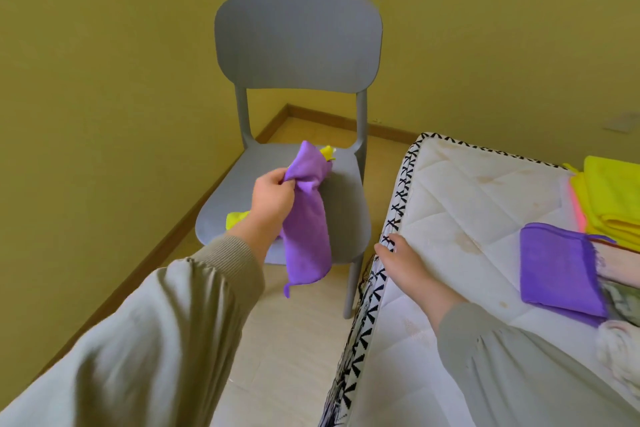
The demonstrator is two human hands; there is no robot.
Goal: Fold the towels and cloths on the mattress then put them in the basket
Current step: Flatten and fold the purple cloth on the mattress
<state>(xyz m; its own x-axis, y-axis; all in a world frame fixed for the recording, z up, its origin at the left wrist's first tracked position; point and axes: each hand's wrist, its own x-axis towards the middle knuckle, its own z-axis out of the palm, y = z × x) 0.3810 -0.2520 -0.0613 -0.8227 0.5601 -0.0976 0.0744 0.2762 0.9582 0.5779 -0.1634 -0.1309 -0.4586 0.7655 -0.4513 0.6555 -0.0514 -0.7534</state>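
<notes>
The purple cloth (pixel 306 218) bunched in my left hand (pixel 272 196) looks like soft, matt microfibre. The grey chair (pixel 298 45) is smooth matt plastic. The mattress (pixel 460 204) under my right hand (pixel 403 262) is quilted white fabric.

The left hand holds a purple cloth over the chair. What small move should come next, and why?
Probably carry the purple cloth across to the bare quilted part of the mattress and lay it flat. It hangs bunched and unfolded from the left hand above the grey chair, while the right hand rests open on the mattress edge, free to help spread it beside the folded purple cloth.
</notes>
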